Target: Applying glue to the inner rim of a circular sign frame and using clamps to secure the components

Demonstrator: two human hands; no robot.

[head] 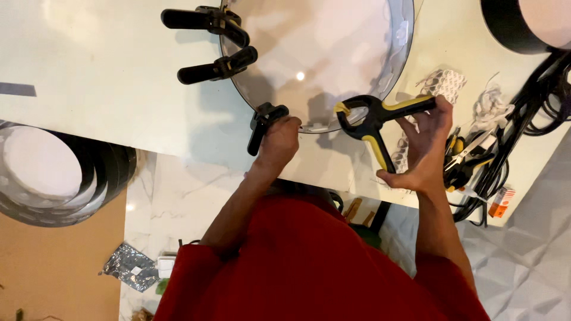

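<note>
Head view, looking down over a red shirt (pixel 309 267) to a pale table (pixel 107 95). Right hand (pixel 425 145): fingers and thumb wrapped round the two handles of a black-and-yellow spring clamp (pixel 372 122), squeezing them; the clamp's open mouth points away from the palm toward the near rim of a round panel (pixel 321 53), its yellow tip just at that rim. Left hand (pixel 279 142): closed, knuckles up, fingertips pressed against the panel's near edge; whether it pinches the rim or only steadies it cannot be told. Touching this hand on its outer side, a small black clamp (pixel 262 125) bites the panel rim, handles hanging toward the table edge. Beyond the left hand, farther round the same rim, two more black clamps (pixel 217 68), one (pixel 202 21) above the other, handles sticking out sideways over the table. The panel lies flat on the table, glossy and whitish with a thin dark edge, ahead of both hands and between them. Just beyond the right hand's fingers, a sheet of round white pads (pixel 443 83). Outward of the right hand, near the table edge, a heap of hand tools (pixel 464 160) with yellow grips, mixed with black cables (pixel 535 101) and white ties. Past the cables, at the far corner, a black-rimmed drum (pixel 523 24), partly cut off. Well outward of the left hand, below table level, a stack of round hoops (pixel 53 178). On the floor below the left arm, a crumpled silver bag (pixel 128 267).
</note>
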